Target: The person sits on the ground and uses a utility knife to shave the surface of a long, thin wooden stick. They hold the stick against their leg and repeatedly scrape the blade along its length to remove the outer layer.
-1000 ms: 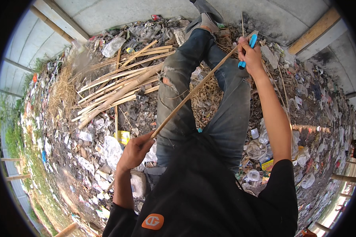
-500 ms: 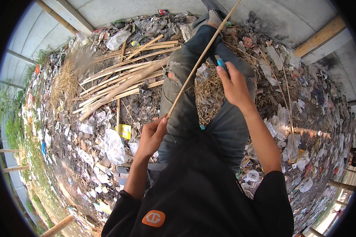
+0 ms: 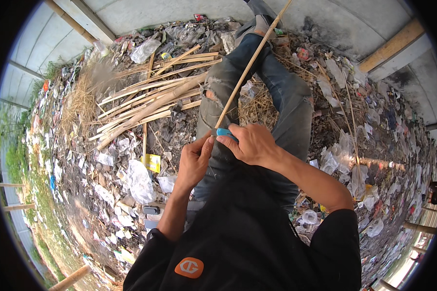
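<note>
Scanning from the left: loose straw (image 3: 75,109) on littered ground, then a stack of pale slats (image 3: 162,115), fanned out, with a thicker pole (image 3: 153,110) lying across it. Those pieces look already split to length, but can't confirm they're finished. Yellow packet (image 3: 153,163) and a clear plastic bag (image 3: 141,182) sit below the stack, toward the wearer.

Left hand (image 3: 193,160) is closed in a pinch, thumb against fingers, on the near end of a long thin strip (image 3: 245,75). Strip is over the wearer's left trouser leg, slanting up and right past the shoe toward the wall; in one piece as far as it shows.

Blue-handled cutter (image 3: 226,133) is at the strip's near end, just beside the left thumb. Right hand (image 3: 255,144) is wrapped around its handle, fingers curled in. Exact blade contact is too small to tell.

Progress: near end looks to be the spot being worked, no finished cut visible; amount left can't be judged. Far right, another thin stick (image 3: 350,111) lies on the litter, untouched.
</note>
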Tool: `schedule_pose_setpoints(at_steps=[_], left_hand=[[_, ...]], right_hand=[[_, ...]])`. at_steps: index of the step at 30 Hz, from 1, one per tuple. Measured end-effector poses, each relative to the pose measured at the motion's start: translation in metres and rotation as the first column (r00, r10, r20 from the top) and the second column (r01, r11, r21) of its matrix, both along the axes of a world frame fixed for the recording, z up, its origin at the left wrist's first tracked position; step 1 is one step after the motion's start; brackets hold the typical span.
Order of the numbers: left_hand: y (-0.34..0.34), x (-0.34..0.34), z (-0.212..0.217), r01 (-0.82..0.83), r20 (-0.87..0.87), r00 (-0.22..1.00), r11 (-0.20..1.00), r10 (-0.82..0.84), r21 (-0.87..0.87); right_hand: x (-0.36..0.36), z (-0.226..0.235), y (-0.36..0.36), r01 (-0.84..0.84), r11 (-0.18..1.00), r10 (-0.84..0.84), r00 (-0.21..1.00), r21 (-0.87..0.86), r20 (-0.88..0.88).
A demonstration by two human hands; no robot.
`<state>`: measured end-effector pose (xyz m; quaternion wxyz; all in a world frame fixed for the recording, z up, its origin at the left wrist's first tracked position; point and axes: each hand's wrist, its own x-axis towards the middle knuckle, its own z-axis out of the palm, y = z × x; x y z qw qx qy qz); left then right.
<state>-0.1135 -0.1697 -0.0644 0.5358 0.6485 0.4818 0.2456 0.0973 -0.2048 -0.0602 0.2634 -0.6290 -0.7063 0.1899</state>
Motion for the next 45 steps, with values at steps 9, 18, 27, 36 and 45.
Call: schedule_pose_setpoints(at_steps=[9,18,27,36,45], left_hand=[[-0.035,-0.069,0.019,0.118,-0.074,0.99,0.991,-0.123,-0.066],[-0.009,-0.037,-0.01,0.044,0.024,0.999,0.999,-0.044,-0.026],[-0.004,-0.005,0.013,0.026,-0.056,0.998,0.999,-0.028,-0.036],[-0.047,-0.057,0.014,0.091,-0.257,0.96,0.992,-0.111,-0.089],[-0.031,-0.046,0.007,0.091,-0.205,0.974,0.996,-0.093,-0.017]], right_hand=[[0.183,-0.029,0.071,0.548,0.837,-0.546,0.834,-0.004,-0.08],[0.111,0.019,0.018,0.346,0.937,-0.333,0.925,0.04,-0.183],[0.005,0.01,-0.002,-0.018,0.999,0.018,1.0,-0.049,-0.001],[0.171,-0.028,0.038,0.388,0.918,-0.376,0.918,-0.088,0.123],[0.059,-0.009,-0.001,0.031,0.999,-0.03,0.999,0.026,-0.03]])
